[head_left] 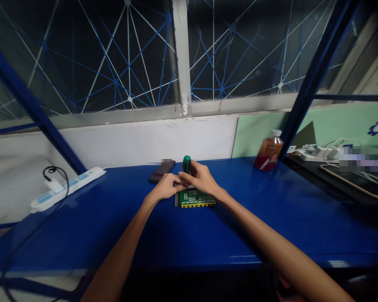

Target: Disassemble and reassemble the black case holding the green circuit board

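A green circuit board [198, 199] with a yellow strip along its near edge lies on the blue table [113, 235]. Over its far left part stands a green-handled screwdriver [187, 162], upright, its tip hidden by the fingers. My right hand [201, 178] is closed around the lower part of the handle. My left hand [168, 186] is at the board's far left corner, its fingertips pressed together close to the screwdriver; what they pinch, if anything, is hidden.
Behind my left hand lies a dark phone [161, 171]. A white power strip [69, 188] with a black cable is at the left. A bottle [269, 152] of reddish drink stands at the back right, near a dark surface [315, 176] with cables.
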Available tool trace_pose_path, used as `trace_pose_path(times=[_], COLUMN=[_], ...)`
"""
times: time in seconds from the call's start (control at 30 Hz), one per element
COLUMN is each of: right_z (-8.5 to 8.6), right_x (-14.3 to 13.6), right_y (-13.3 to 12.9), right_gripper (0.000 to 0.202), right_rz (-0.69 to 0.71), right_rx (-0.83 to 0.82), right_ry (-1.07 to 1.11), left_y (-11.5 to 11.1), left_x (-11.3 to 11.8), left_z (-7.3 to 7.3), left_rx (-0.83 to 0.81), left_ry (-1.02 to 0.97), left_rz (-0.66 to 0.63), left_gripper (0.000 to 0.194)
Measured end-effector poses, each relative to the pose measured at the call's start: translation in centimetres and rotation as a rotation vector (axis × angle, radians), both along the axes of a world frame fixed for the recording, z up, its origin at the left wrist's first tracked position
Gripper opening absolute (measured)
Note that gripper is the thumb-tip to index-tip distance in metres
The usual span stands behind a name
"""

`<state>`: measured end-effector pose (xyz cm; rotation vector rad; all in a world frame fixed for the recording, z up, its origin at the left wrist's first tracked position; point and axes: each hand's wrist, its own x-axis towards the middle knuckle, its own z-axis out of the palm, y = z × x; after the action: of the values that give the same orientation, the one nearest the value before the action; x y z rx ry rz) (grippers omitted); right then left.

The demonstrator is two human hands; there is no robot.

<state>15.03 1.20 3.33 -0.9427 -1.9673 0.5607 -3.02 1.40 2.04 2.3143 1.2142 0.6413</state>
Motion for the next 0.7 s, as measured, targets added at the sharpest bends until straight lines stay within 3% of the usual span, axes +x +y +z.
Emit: trace_pose_path(times=[0.13,0.37,0.7], right_z=[0.10,0.53,0.53], right_x=[-0.03,0.13,0.08], right_y=[-0.14,-0.38,-0.30], right_gripper=[0.029,0.030,0.031], right_rz=[0.018,0.039,0.039], right_rx=[-0.020,-0.084,-0.076], right_ry=[0.038,0.129,0.180], left_y=[-0.07,0.40,0.25], left_x=[-0.03,-0.63,-0.11], left_z=[0.12,-0.42,-0.33], left_rx=[-0.021,-0.103,-0.046], left_ry=[-0.017,0.039,0.029], left_rz=[0.016,-0.074,-0.021], left_gripper=[0.021,0.023,0.020])
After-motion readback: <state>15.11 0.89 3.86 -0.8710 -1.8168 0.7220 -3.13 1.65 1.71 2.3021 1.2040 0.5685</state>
